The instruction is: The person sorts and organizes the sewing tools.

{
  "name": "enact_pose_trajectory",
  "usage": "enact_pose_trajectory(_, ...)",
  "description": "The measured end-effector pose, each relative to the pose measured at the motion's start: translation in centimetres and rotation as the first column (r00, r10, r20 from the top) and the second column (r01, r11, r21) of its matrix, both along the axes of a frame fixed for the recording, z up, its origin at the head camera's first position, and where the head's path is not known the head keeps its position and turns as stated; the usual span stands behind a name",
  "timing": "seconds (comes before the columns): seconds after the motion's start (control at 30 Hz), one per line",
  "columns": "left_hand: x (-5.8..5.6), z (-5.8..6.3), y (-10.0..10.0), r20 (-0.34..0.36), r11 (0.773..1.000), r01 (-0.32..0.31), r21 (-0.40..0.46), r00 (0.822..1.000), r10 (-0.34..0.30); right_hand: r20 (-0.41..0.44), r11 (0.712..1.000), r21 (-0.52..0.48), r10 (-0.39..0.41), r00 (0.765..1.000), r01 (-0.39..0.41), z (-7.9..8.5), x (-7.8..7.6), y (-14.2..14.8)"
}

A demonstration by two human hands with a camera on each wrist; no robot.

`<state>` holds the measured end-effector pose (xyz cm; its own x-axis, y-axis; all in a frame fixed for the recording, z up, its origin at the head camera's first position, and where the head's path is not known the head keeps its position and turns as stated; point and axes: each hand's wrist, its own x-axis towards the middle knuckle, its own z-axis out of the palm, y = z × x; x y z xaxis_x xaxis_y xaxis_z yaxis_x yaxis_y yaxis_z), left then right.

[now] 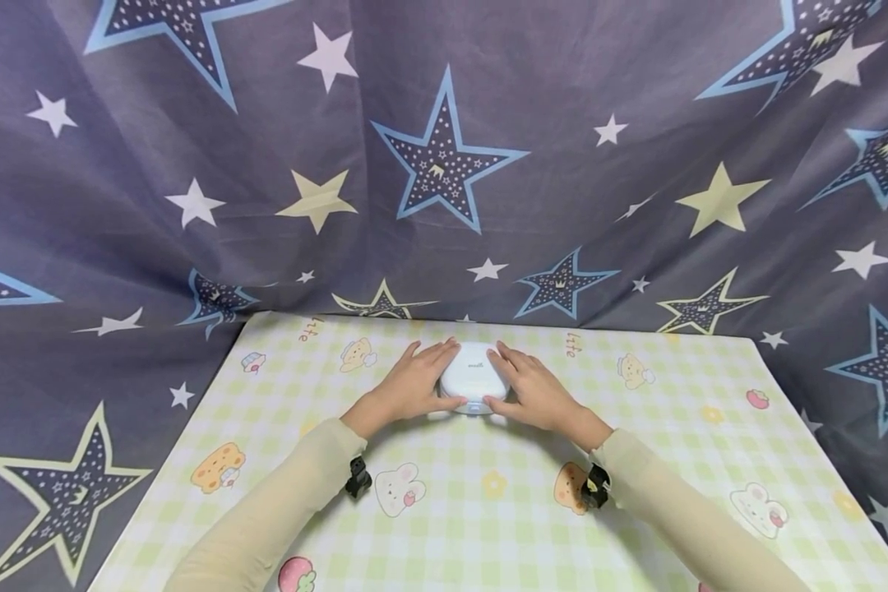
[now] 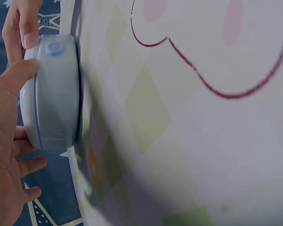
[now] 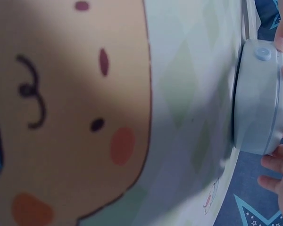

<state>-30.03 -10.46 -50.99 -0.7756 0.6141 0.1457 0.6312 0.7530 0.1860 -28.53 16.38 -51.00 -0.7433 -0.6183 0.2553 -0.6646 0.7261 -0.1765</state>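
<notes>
A pale blue-white case (image 1: 475,372) with rounded corners and small lettering on its lid lies on the table, near the far edge. My left hand (image 1: 413,381) grips its left side, thumb at the front of the lid and fingers around the side. On the opposite side my right hand (image 1: 538,390) holds it the same way. In the left wrist view a round blue button (image 2: 54,48) shows on the case's front wall (image 2: 59,103), below a thin seam. The right wrist view also shows this button (image 3: 262,53). The lid looks closed; the inside is hidden.
A green-and-white checked cloth (image 1: 466,526) with cartoon prints covers the table. Behind and beside it hangs a dark grey-purple curtain (image 1: 562,197) with stars. A small black device sits at each wrist, the left one (image 1: 358,478) and the right one (image 1: 596,485).
</notes>
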Motion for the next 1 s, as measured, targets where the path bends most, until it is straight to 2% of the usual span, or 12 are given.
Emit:
enact_pose_trajectory(0.3, -0.1, -0.4, 0.1, -0.003, 1.000, -0.007, 0.028, 1.000, 0.007, 0.013, 1.000, 0.013, -0.019, 1.000, 0.019, 0.1, 0.0, 0.1)
enact_pose_trajectory(0.5, -0.6, -0.4, -0.2, 0.035, 0.999, -0.047, 0.020, 0.998, 0.046, 0.063, 0.999, 0.050, -0.026, 0.998, 0.023, 0.9, -0.7, -0.3)
enact_pose_trajectory(0.73, -1.4, 0.4, -0.4, 0.102, 0.996, -0.081, 0.036, 0.992, 0.077, 0.120, 0.998, 0.048, -0.046, 0.992, 0.040, 2.2, -1.8, -0.7)
enact_pose_trajectory(0.87, -1.0, 0.9, -0.2, 0.102, 0.993, -0.107, 0.053, 0.990, 0.101, 0.146, 0.997, -0.008, -0.077, 0.986, 0.079, 3.0, -1.8, -0.5)
enact_pose_trajectory(1.0, -0.2, 1.9, 0.2, 0.091, 0.988, -0.115, 0.104, 0.990, 0.106, 0.152, 0.990, -0.063, -0.113, 0.982, 0.124, 3.7, -1.4, -0.3)
